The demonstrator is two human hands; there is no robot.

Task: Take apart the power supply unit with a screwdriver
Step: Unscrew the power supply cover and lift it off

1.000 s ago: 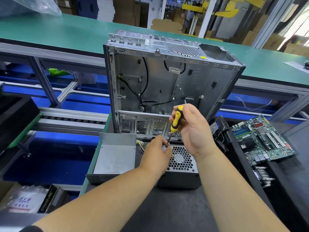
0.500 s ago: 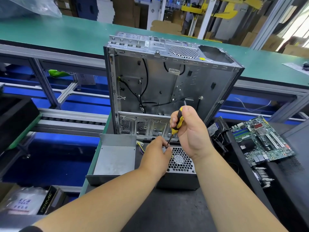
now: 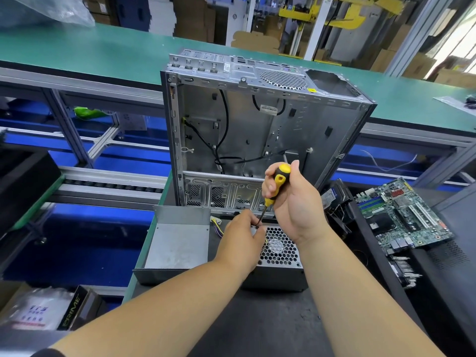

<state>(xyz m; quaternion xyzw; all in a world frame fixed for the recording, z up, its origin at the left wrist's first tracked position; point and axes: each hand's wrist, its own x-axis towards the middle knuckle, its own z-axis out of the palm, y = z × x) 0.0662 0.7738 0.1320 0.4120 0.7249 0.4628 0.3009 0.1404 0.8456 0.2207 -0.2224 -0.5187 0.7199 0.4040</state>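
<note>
Power supply unit point(image 3: 279, 256): it lies flat on the dark worktop point(image 3: 257, 323), near the left edge, fan grille up. I judge this face is up because the cover screws are reached from above.
Right hand point(image 3: 293, 202): I see its fingers wrapped round the yellow-and-black handle of the screwdriver point(image 3: 273, 191). The shaft slants down and left to the unit's far top edge, so the tip can sit in a screw there, I reckon.
Left hand point(image 3: 244, 235): its fingers are bunched at the screwdriver tip, on the unit's top. I cannot tell whether they pinch a screw or only steady the tip; the tip itself is hidden behind them.
Computer case point(image 3: 257, 130): it stands upright and gutted at the worktop's far edge, just behind the unit, open side toward me.
Metal cover point(image 3: 177, 243): it lies open just left of the unit, at the worktop's left edge, parked clear of the work.
Motherboard point(image 3: 401, 215): it is set aside to the right, well apart from the hands.
Step in hand: working a screw, I judge.
</note>
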